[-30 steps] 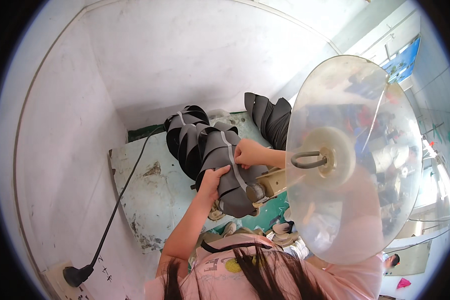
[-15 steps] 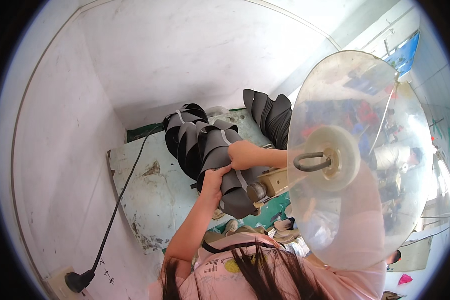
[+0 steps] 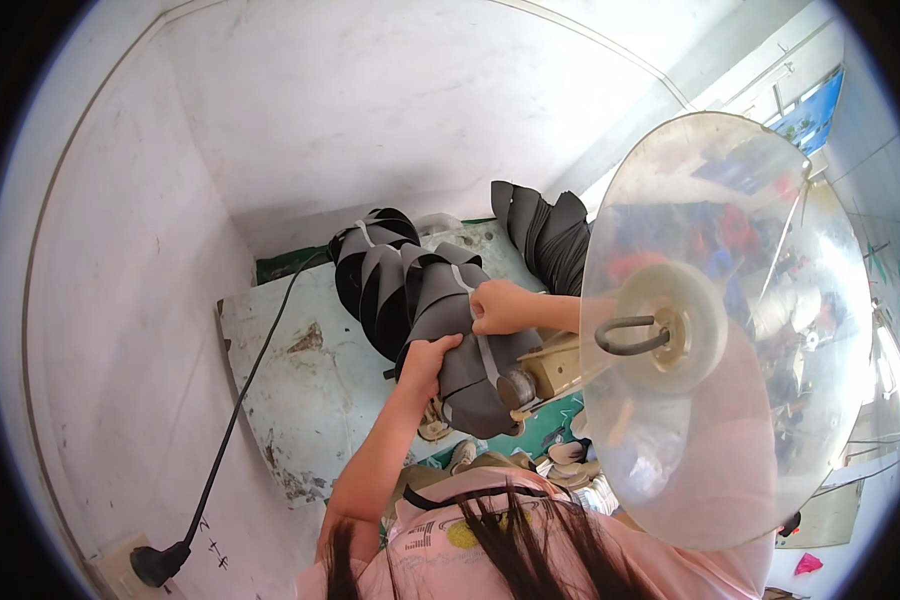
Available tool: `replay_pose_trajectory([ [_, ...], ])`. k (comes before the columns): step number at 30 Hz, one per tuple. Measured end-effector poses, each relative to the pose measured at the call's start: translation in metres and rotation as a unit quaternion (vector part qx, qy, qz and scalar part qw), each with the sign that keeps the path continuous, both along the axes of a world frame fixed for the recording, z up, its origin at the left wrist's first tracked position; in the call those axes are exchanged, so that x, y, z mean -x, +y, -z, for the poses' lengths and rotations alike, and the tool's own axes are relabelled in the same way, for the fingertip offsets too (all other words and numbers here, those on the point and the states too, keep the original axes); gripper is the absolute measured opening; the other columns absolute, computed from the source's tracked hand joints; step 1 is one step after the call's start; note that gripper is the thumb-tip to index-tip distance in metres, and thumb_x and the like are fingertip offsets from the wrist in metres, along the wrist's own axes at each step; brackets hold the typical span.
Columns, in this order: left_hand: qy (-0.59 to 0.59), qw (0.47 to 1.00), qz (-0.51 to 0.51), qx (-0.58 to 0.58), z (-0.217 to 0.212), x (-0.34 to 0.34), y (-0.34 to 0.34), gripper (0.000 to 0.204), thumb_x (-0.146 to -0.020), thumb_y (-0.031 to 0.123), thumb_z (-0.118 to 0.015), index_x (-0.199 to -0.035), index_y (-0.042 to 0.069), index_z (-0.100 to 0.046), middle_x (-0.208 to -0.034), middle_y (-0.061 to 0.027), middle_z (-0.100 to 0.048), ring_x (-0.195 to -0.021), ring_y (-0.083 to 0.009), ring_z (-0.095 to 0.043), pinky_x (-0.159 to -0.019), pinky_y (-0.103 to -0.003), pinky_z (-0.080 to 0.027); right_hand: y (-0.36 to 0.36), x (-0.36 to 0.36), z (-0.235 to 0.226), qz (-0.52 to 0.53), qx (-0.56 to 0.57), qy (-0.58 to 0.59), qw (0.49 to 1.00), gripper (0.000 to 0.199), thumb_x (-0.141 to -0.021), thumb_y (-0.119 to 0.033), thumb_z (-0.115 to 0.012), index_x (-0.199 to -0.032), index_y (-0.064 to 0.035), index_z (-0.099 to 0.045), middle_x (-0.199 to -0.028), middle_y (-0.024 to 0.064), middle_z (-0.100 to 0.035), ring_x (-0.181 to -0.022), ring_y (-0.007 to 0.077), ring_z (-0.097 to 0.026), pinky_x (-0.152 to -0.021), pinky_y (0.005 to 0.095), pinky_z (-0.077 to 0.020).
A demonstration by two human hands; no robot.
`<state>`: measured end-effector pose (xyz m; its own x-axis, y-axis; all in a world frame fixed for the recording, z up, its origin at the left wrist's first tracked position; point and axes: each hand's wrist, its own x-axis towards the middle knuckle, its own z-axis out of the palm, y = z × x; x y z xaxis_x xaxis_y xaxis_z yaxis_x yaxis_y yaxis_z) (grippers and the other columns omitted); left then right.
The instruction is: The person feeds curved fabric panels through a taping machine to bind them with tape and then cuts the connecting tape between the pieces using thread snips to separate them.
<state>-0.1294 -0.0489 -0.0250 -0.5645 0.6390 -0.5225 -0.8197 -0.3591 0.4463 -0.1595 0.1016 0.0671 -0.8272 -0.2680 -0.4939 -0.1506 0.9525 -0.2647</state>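
Scuffed white walls [image 3: 370, 110] close in a corner, the picture's rim dark and bent. At far left a black plug [image 3: 158, 565] sits at a socket partly cut into shadow; its cord [image 3: 240, 400] rises to the table's back, where its end is lost behind dark sheets. The worn, pale table [image 3: 290, 400] lies beneath. On it, at centre, dark grey curved sheets [image 3: 440, 322] overlap in a long stack, a pale strip [image 3: 490, 362] running down the near part. The left hand [image 3: 428, 368] lies against the stack's left side, thumb stretched over the top; its other fingers are mostly hidden, so their grip cannot be told. The right hand [image 3: 500, 306] is at the strip, fingers curled in; whether they pinch it is concealed. Just beside it stands a beige machine part [image 3: 557, 368]. Behind, another dark stack [image 3: 552, 236] is partly covered by a large clear disc [image 3: 735, 400], which blurs the background and right forearm.
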Motion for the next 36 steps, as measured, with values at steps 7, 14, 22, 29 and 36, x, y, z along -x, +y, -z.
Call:
replay_pose_trajectory([
  [7, 0.026, 0.999, -0.007, -0.019, -0.01, 0.01, 0.0, 0.032, -0.069, 0.012, -0.06, -0.095, -0.005, -0.054, -0.086, -0.0105, -0.057, -0.073, -0.0176, -0.056, -0.067, -0.027, -0.045, 0.011, 0.004, -0.005, 0.173, 0.208, -0.133, 0.953, 0.018, -0.06, -0.016, -0.058, -0.06, 0.0005, -0.052, -0.051, 0.0055, -0.049, -0.048, 0.0127, -0.047, -0.045, 0.0266, -0.038],
  [14, 0.061, 0.988, 0.067, 0.122, -0.014, 0.02, 0.003, 0.037, -0.066, 0.016, -0.064, -0.094, -0.005, -0.055, -0.088, -0.0105, -0.058, -0.078, -0.0164, -0.055, -0.067, -0.026, -0.044, 0.006, 0.0, -0.018, 0.128, 0.201, -0.049, 0.97, 0.015, -0.061, -0.014, -0.056, -0.058, 0.0, -0.051, -0.048, 0.0051, -0.047, -0.046, 0.0117, -0.045, -0.043, 0.027, -0.0354],
  [22, 0.068, 0.984, 0.06, 0.153, -0.02, 0.007, 0.008, 0.046, -0.064, 0.022, -0.067, -0.098, -0.006, -0.054, -0.093, -0.0133, -0.057, -0.076, -0.0206, -0.056, -0.067, -0.03, -0.045, 0.031, -0.003, 0.001, 0.0, 0.358, 0.013, 0.934, 0.01, -0.064, -0.009, -0.052, -0.066, 0.0009, -0.053, -0.068, 0.0072, -0.056, -0.048, 0.0118, -0.048, -0.044, 0.0259, -0.0377],
  [29, 0.298, 0.949, -0.067, 0.078, 0.01, 0.005, -0.003, 0.047, -0.066, 0.011, -0.061, -0.11, 0.0, -0.047, -0.106, -0.0081, -0.051, -0.093, -0.0187, -0.05, -0.079, -0.028, -0.039, 0.068, -0.055, -0.052, 0.127, 0.295, -0.136, 0.937, 0.016, -0.069, -0.017, -0.054, -0.074, -0.0026, -0.059, -0.06, 0.0034, -0.055, -0.053, 0.0097, -0.051, -0.046, 0.0242, -0.0414],
  [36, 0.285, 0.957, -0.038, 0.043, -0.036, -0.004, 0.012, 0.046, -0.072, 0.016, -0.058, -0.112, 0.0, -0.044, -0.109, -0.01, -0.049, -0.096, -0.0207, -0.049, -0.081, -0.03, -0.039, -0.001, -0.026, -0.017, 0.13, 0.325, -0.098, 0.932, 0.019, -0.069, -0.022, -0.057, -0.072, -0.0033, -0.06, -0.06, 0.004, -0.056, -0.055, 0.0117, -0.053, -0.049, 0.0255, -0.0437],
])
